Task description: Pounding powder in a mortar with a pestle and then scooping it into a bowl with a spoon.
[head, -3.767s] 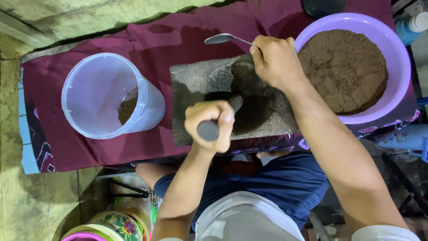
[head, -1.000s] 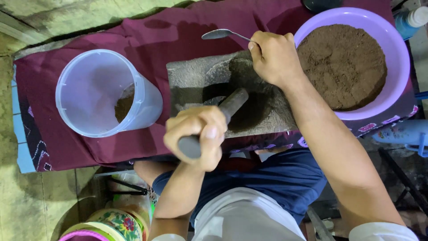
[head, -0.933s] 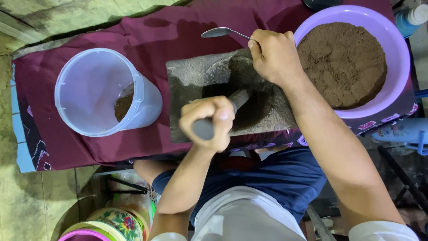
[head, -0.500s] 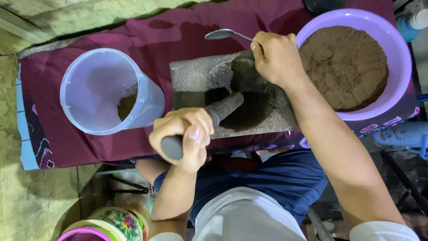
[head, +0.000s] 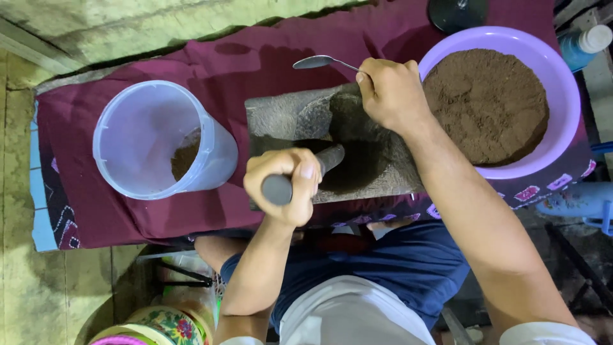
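Observation:
A grey stone mortar slab [head: 290, 118] lies on a maroon cloth [head: 255, 61], with a dark hollow of brown powder in its middle. My left hand [head: 284, 185] is closed around a grey stone pestle [head: 329, 158] whose tip rests in the hollow. My right hand [head: 393, 92] rests on the slab's far edge and holds a metal spoon [head: 316, 62] that points left. A purple bowl [head: 565, 102] heaped with brown powder [head: 488, 105] stands just right of that hand.
A translucent white tub [head: 150, 137] with a little brown powder in it stands left of the slab. A blue bottle [head: 584, 45] sits at the top right. A flowered container [head: 166, 322] shows at the bottom left, beside my knees.
My left hand has worked the pestle back and forth, pulling it towards me and now pushing it up into the hollow again. My right hand with the spoon has stayed in place.

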